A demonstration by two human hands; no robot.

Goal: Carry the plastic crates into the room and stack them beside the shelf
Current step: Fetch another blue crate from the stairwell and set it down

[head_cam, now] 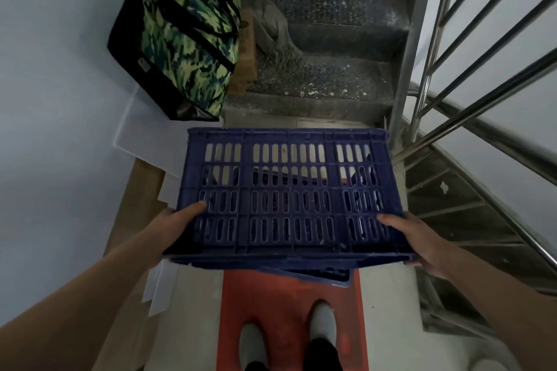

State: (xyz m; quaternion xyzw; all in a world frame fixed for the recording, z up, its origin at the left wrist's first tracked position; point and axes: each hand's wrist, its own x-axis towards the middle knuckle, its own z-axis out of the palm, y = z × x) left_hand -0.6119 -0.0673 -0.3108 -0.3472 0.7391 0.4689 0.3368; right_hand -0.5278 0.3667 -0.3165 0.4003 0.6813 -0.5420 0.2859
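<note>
A dark blue slotted plastic crate [289, 190] is held in front of me, its slotted face turned up toward the camera. My left hand [177, 226] grips its left end, thumb lying on the slotted face. My right hand [413, 238] grips its right end the same way. Under the near edge, part of a second blue crate [319, 275] shows, lying over the red mat. How many crates lie below is hidden.
I stand on a red mat [289, 310] on a stair landing. Metal steps [325, 75] rise ahead, and a steel railing [470, 105] runs on the right. A camouflage bag [184, 33] leans at the left wall above white boards [141, 132] and cardboard [132, 220].
</note>
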